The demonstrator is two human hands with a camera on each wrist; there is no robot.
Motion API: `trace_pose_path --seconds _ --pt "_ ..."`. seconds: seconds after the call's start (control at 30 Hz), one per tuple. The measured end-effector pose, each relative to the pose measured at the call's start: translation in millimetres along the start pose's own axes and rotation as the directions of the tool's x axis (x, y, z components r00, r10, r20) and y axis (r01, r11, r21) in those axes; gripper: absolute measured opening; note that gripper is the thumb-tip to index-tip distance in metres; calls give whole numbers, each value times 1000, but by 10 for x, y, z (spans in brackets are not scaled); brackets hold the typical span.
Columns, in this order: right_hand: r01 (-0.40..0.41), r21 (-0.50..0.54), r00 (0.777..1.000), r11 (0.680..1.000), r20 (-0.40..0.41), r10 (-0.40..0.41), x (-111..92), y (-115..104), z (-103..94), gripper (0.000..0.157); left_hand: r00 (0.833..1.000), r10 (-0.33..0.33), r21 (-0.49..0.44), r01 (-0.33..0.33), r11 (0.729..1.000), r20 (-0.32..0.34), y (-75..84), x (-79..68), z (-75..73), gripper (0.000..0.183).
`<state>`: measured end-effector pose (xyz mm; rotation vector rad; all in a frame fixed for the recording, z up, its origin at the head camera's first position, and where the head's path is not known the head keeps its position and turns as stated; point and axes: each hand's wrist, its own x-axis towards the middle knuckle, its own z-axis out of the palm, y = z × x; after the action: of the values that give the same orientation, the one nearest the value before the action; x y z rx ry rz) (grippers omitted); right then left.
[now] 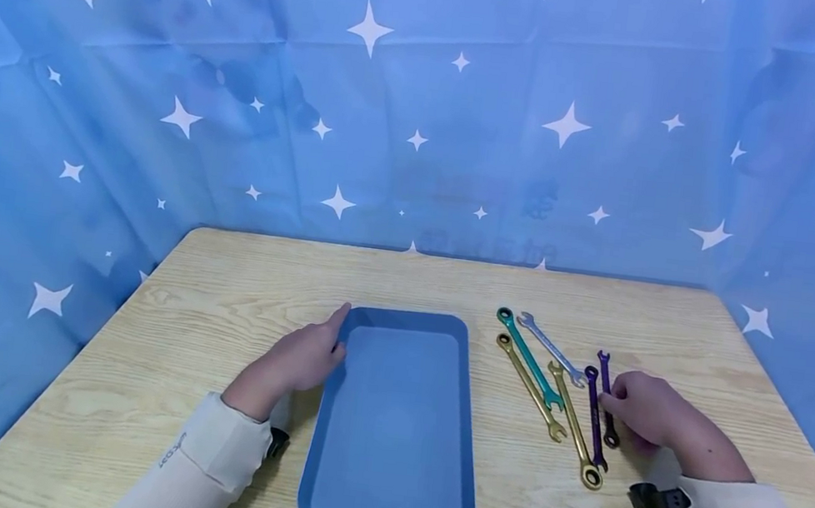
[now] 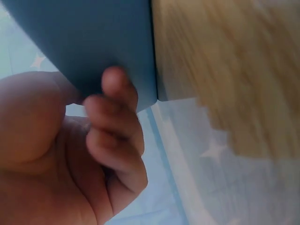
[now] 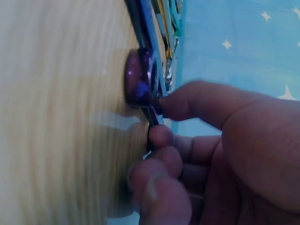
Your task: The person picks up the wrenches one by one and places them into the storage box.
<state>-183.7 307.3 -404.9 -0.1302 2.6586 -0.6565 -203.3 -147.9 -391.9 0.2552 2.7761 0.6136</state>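
Observation:
At the upper left corner of a blue tray (image 1: pixel 395 429), my left hand (image 1: pixel 301 355) grips the rim, its fingers curled against the tray wall (image 2: pixel 108 42) in the left wrist view. Over on the right, my right hand (image 1: pixel 650 407) pinches the rightmost purple combination wrench (image 1: pixel 607 376) between thumb and fingers. Its ring end (image 3: pixel 138 77) shows close to the tabletop in the right wrist view. A second purple wrench (image 1: pixel 593 409) lies just left of it. Farther left are a long gold wrench (image 1: pixel 573 420), a silver wrench (image 1: pixel 548 341), a teal wrench (image 1: pixel 527 356) and another gold wrench (image 1: pixel 525 380).
The wood-grain table (image 1: pixel 223 283) carries the tray near its middle and the wrenches to the tray's right. A blue curtain (image 1: pixel 452 125) with white stars hangs behind the table and along its sides. Both forearms wear light sleeves with dark wrist straps (image 1: pixel 659 500).

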Motion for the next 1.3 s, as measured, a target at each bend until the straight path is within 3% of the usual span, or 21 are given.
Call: trace_pose_path --seconds 0.37,0.63,0.8,1.03,1.3 --pt "-29 50 999 998 24 28 -1 -5 -25 24 997 37 -104 -30 994 66 0 -8 -2 66" --pt "-50 53 999 997 19 49 -25 25 -27 26 988 68 -218 -37 975 138 -55 16 9 67" --pt "-45 55 999 997 26 44 -24 20 -38 27 980 116 -273 -68 960 161 -87 18 0 58" --pt "-42 51 999 998 28 40 -24 3 -45 27 972 148 -296 -89 951 181 -119 20 -13 49" --pt "-5 20 1000 1000 -10 6 -1 -8 -58 27 972 123 -304 -57 951 202 -182 37 6 50"
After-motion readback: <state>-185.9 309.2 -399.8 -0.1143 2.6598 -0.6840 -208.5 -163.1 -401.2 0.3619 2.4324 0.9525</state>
